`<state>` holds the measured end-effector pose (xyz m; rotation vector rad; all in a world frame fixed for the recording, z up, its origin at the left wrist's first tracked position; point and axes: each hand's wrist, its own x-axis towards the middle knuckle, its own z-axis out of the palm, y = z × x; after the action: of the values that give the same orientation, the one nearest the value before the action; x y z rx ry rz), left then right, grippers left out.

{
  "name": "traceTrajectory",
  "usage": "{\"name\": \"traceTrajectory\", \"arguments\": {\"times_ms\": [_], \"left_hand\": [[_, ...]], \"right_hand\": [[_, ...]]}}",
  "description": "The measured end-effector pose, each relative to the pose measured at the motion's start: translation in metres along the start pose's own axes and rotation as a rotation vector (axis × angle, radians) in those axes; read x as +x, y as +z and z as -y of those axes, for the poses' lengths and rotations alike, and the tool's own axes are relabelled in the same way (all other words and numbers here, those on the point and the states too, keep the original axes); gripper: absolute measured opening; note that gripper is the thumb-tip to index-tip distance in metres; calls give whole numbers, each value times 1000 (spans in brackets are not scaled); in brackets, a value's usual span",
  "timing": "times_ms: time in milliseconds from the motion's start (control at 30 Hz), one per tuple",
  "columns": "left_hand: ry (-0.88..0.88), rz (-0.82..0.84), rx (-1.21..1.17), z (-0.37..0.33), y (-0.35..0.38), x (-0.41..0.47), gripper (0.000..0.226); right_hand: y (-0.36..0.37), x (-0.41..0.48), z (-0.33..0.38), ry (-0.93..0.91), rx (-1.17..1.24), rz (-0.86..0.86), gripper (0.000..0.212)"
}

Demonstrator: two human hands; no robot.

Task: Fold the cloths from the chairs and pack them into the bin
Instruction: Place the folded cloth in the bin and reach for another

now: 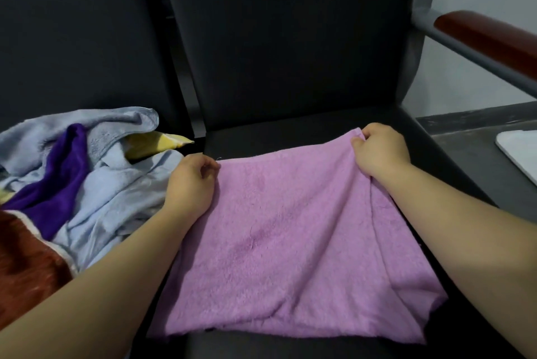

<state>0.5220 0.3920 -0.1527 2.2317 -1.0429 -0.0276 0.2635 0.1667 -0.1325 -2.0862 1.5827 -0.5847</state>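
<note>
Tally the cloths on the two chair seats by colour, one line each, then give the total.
Pink cloth, held at its far corners by the left hand and right hand: 1
Light blue cloth, possibly more than one piece: 1
Purple cloth: 1
Yellow cloth: 1
Rust-brown cloth: 1
Total: 5

Dim, even indoor light is seen, with soft shadows; detail is slightly blurred, and straight lines are bent near the edges.
</note>
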Motion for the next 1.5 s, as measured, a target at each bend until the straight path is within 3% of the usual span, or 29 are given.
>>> {"name": "traceTrajectory", "arguments": {"times_ms": [200,500,733,800,900,967,1067,1167,1300,1367,1433,1500], "left_hand": [[65,44,78,-4,-5,-4,20],[113,106,168,-9,-5,-15,29],[-3,338,490,-47,-12,-33,52],[100,360,485,-67,-11,-48,54],[206,440,450,-93,-7,-71,55],[211,512,455,-103,-2,-84,57],[191,567,473,-105,5,-96,70],[153,614,467,-104,6,-99,78],[123,667,472,-107,6,-98,82],[95,680,468,-108,7,-96,84],[82,690,472,-110,8,-96,85],[80,690,482,-110,8,-97,86]], "right_hand": [[-5,-5,3,40,138,-12,20],[-9,-8,13,121,80,44,18],[-56,-46,32,132,-25,297,59],[-75,-72,37,115,-157,381,50],[-89,-107,31,166,-252,670,21],[-91,-127,21,212,-285,825,27],[-90,-139,11,202,-291,880,30],[-88,-146,4,213,-161,848,22],[-94,-144,-11,390,493,728,26],[-105,-143,-12,374,734,709,10],[-116,-144,-14,332,842,717,13],[-125,-147,-17,295,760,746,17]]}}
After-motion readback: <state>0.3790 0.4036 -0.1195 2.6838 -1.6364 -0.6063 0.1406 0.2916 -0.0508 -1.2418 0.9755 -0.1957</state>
